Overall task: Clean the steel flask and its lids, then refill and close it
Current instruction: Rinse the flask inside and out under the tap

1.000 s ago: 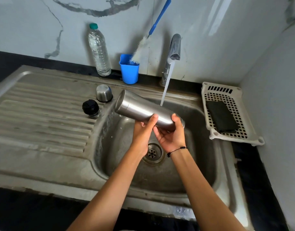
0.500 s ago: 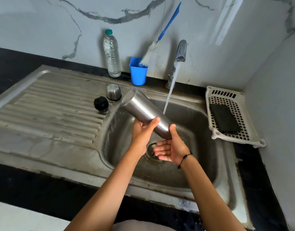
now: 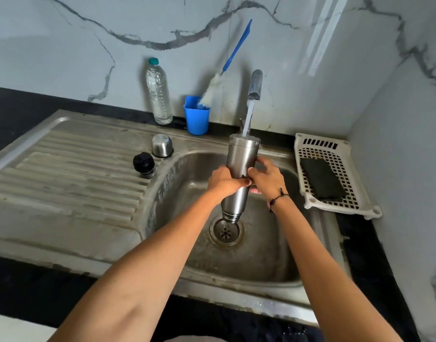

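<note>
- Flask (image 3: 239,169) was upside down over the sink (image 3: 273,255), threaded mouth pointing at the drain (image 3: 226,232), flat base up under the tap (image 3: 255,85).
- Water was running from the tap straight onto that upturned base.
- Left hand (image 3: 224,181) had its fingers wrapped round the middle of the flask from the left, properly clenched on it.
- Right hand (image 3: 267,178) was grasping the same stretch from the right, fingers curled on the steel, beaded bracelet (image 3: 277,199) on the wrist.
- Both lids sat on the draining board (image 3: 64,174): steel cap (image 3: 162,145) and black stopper (image 3: 143,163), just beside each other near the basin edge.
- Back on the surface: plastic water bottle (image 3: 158,92), blue cup (image 3: 196,116) with a bottle brush (image 3: 224,72) leaning in it.
- White rack (image 3: 335,176) on the right held a dark scrub pad (image 3: 321,180).
</note>
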### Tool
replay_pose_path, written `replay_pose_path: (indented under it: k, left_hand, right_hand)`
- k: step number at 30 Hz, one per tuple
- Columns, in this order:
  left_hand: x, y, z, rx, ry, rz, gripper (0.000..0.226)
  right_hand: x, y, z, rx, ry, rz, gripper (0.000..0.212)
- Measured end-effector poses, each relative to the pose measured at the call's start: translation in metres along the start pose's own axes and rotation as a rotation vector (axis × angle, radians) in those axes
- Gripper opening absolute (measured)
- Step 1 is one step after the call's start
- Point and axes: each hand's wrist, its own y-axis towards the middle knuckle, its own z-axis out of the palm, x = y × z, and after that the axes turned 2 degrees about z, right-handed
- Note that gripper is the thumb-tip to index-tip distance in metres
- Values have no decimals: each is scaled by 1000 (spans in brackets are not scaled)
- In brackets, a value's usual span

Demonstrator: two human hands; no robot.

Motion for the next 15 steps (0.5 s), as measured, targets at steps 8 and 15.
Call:
replay_pose_path:
  k: [8, 15]
  left_hand:
    - [-10, 2, -1, 7, -21, -10, 60]
    - [9, -25, 1, -13, -132, 55, 62]
  right_hand:
    - [2, 9, -3, -1, -27, -28, 49]
    - [-17, -10, -14, 216, 162, 19, 55]
